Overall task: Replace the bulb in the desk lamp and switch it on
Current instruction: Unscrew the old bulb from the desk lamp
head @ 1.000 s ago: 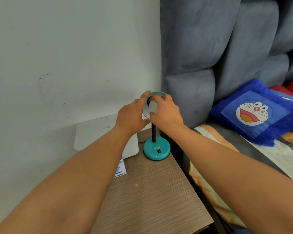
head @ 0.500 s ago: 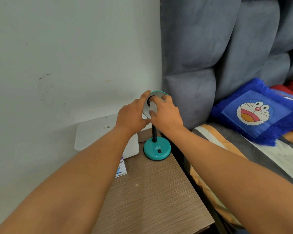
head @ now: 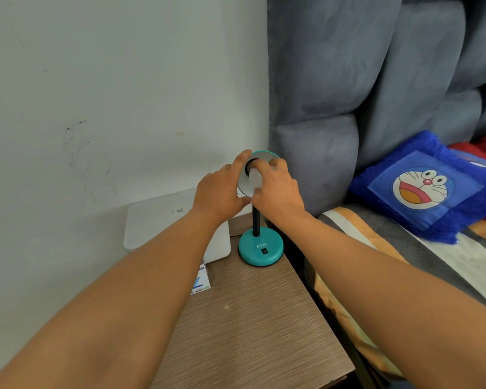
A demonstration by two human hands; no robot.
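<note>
Wall (head: 96, 94), pale and scuffed, fills the left side, and against it on the wooden nightstand (head: 250, 318) we see a white box (head: 163, 220) with a small printed card (head: 201, 279) lying at its foot. Just right of the box stands the desk lamp (head: 260, 248): a round teal base marked ATN with a small black switch, a slim black stem, and a teal-rimmed shade whose white inside faces us. Our left hand (head: 219, 192) cups the shade's left edge, fingers curled around the rim. Our right hand (head: 278, 189) pinches the white bulb (head: 255, 178), which sits at the dark socket in the shade's centre. Further right rises a grey padded headboard (head: 376, 80), then a blue cartoon cushion (head: 427, 186) on striped bedding (head: 376, 248).
</note>
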